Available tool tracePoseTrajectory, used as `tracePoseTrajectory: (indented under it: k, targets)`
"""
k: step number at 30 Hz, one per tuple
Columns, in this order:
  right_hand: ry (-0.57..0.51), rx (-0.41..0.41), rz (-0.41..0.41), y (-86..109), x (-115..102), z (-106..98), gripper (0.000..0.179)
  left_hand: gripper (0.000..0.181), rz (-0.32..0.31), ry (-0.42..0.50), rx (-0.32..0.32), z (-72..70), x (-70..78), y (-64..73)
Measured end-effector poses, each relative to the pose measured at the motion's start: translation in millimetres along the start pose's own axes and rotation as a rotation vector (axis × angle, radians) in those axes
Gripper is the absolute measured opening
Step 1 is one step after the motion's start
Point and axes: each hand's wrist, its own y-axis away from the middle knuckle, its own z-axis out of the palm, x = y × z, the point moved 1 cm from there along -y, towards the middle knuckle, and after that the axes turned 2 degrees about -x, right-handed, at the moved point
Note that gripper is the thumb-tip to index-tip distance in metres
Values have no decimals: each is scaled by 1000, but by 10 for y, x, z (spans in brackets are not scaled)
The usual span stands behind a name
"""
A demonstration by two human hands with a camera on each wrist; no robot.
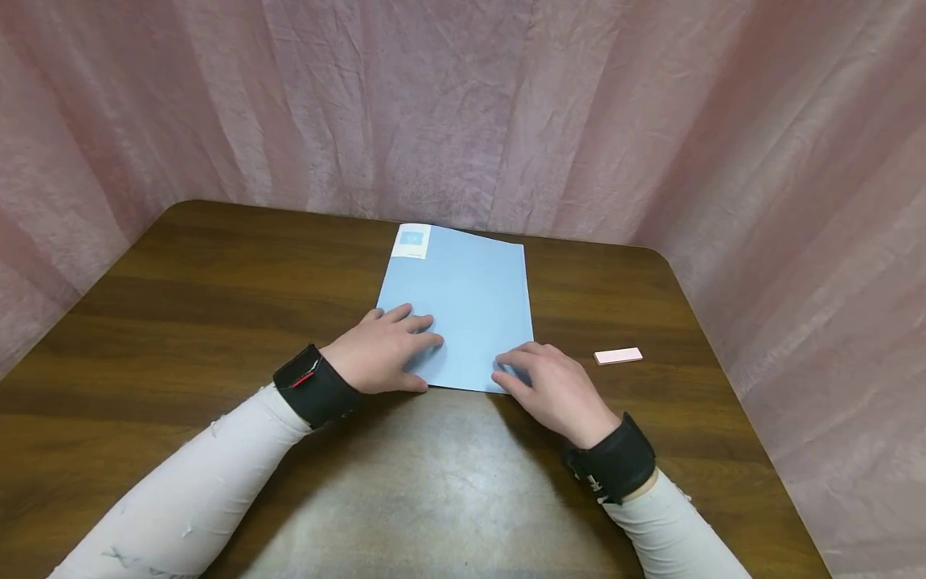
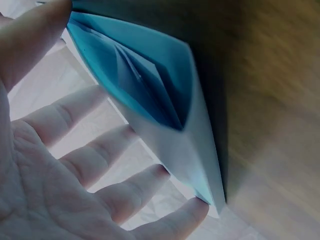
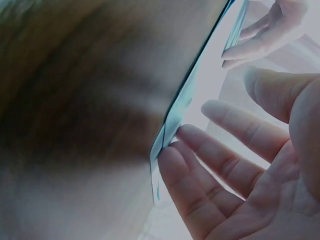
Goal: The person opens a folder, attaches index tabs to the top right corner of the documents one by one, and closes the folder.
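A light blue folder lies on the table with a white label at its far left corner. Its near edge gapes in the left wrist view, and folded sheets show inside the blue cover. My left hand rests spread on the folder's near left part, thumb at the near edge. At the near right corner, my right hand touches the folder with loosely bent fingers. In the right wrist view the fingertips meet the folder's edge, and the thumb stands off from it.
A small pale pink bar lies on the brown wooden table to the right of the folder. Pink curtains hang close behind the table and along its sides. Both wrists wear black bands.
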Motion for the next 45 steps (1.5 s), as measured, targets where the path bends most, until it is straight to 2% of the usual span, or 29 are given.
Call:
tracePoseTrajectory:
  k: [8,16,20,25,29,33,45]
  targets:
    - [-41,-18,-16,32,62,-31,30,67,1,18,-2,6,-20,5]
    - [-36,-39,-25,39,96,-47,31,64,0,-34,-3,-6,47,4]
    - [-44,-46,-29,46,103,-35,32,59,34,-69,39,14,61,26]
    - [-44,-49,-12,39,106,-25,37,52,87,-108,139,37,52,67]
    - [-58,-36,-4,-2,98,-31,40,47,94,-145,205,56,43,103]
    - [-72,-32,6,-20,100,-27,43,46,88,-153,228,86,43,137]
    - [-150,2,121,-58,172,-45,60,59,101,-135,290,76,31,212]
